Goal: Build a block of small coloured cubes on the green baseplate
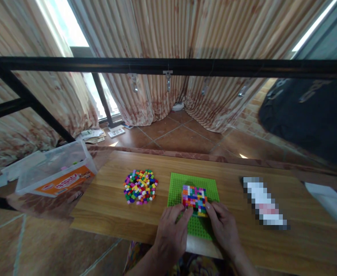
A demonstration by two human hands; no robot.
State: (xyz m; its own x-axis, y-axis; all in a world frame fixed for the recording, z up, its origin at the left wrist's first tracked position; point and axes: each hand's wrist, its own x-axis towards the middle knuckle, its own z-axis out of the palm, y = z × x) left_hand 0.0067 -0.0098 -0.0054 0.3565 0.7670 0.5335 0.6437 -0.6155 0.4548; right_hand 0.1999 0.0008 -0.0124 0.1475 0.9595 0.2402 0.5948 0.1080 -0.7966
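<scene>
Two hands at multicoloured brick mosaic (194,196), head view: left hand (172,227) at its lower-left edge, right hand (223,223) with thumb at lower-right side; cannot tell whether either pinches. Mosaic between fingertips, over green studded baseplate (174,184). Far left, clear plastic tub (53,177), orange label (66,181); some pink and green pieces (64,168) inside.

Baseplate (174,191) green; brick block (194,196) multicoloured patchwork; loose bricks (141,186) multicoloured; curtains (162,30) beige, brown-striped

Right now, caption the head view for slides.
Left hand and right hand touch a multicoloured brick block over a green baseplate.
</scene>
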